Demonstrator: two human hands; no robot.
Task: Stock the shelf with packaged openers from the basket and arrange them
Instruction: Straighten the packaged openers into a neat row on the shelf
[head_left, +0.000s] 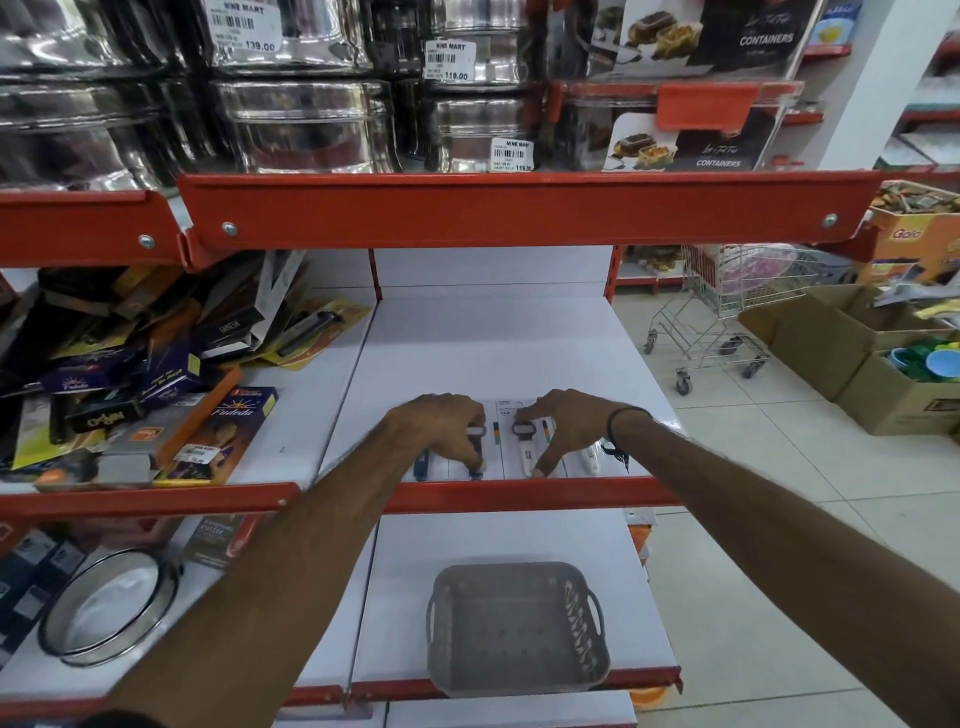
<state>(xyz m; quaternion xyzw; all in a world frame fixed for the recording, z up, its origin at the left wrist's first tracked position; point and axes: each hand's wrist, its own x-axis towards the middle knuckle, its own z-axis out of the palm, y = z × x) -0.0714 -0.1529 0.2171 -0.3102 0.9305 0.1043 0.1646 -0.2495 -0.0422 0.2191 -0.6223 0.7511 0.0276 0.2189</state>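
**Q:** How far along are you?

**A:** Nearly finished, I judge. The grey basket (517, 629) on the lower shelf looks empty. The packaged openers (524, 441) lie flat in a row at the front edge of the white middle shelf (488, 338); only straightening seems left.

**Q:** What are your hands doing?

**A:** My left hand (441, 423) and right hand (569, 421) rest spread on the cards, fingertips pressing, clasping nothing.

**Q:** How do the openers look?

**A:** White cards, each with a ring-headed opener; some handles dark blue, some white.
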